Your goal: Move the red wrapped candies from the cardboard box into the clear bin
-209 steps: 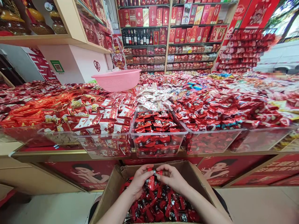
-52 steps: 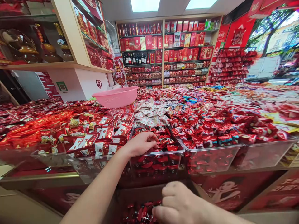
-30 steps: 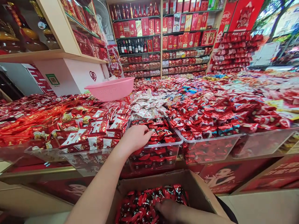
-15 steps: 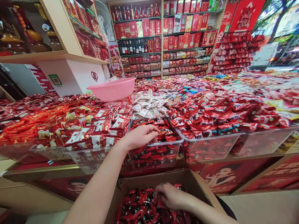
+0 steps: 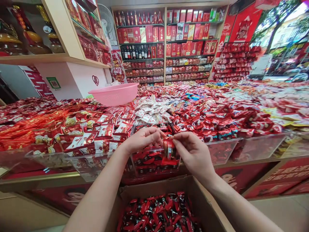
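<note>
Over the front of a clear plastic bin (image 5: 156,174), my right hand (image 5: 196,156) pinches a red wrapped candy (image 5: 169,149) between thumb and fingers. The candy hangs upright and is slightly blurred. My left hand (image 5: 143,140) is beside it, fingers curled and their tips meeting the candy's upper left edge; what they hold, if anything, is hidden. Inside the bin, red-and-black wrapped candies (image 5: 147,161) show through the front wall. Below both hands stands an open cardboard box (image 5: 154,186) with many similar candies (image 5: 156,211) in it.
A pink plastic basket (image 5: 116,95) rests on the candy heaps behind. White packets (image 5: 152,111) are piled beyond the bin. Bins of red-and-white packets (image 5: 103,145) and red candies (image 5: 222,151) flank it. Shelves of bottles and boxes (image 5: 149,33) line the back.
My right hand has risen from the cardboard box to the bin's front, bringing a wrapped candy up beside my left hand. My left hand stays over the bin.
</note>
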A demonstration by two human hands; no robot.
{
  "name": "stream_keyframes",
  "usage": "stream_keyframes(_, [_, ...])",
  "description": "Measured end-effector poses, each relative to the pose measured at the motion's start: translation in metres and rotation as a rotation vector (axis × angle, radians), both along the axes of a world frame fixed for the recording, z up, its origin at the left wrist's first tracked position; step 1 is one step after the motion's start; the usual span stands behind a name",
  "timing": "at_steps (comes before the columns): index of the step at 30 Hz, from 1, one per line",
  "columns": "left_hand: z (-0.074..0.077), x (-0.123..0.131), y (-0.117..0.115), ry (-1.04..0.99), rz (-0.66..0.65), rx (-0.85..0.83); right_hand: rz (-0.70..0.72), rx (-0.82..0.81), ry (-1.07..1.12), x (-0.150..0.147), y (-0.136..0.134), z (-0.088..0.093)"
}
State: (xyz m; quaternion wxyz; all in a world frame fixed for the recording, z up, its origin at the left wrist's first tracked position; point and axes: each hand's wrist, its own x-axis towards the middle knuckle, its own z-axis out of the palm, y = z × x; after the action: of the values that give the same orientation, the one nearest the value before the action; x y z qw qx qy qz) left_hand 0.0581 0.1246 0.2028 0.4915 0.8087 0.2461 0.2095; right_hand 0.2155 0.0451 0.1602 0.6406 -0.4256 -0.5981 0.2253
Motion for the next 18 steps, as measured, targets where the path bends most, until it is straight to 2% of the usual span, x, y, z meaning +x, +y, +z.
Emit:
stream_keyframes(2, [0.000,-0.001,-0.002,-0.022,-0.007,-0.036,-0.038,0.060,-0.091,-0.002,0.013,0.006])
stream_keyframes(6, [-0.004,0.001,-0.003,-0.135,0.025,-0.104,-0.020,0.151,-0.209,-0.008,0.034,0.013])
stream_keyframes(10, [-0.006,0.001,0.001,-0.265,0.098,-0.047,0.089,0.229,-0.314,-0.004,0.049,0.023])
stream_keyframes(14, [-0.007,-0.001,0.004,-0.222,0.135,-0.052,0.280,0.294,-0.584,0.005,0.065,0.039])
stream_keyframes(18, [-0.007,-0.001,0.005,-0.157,0.189,-0.066,0.295,0.274,-0.745,0.008,0.077,0.049])
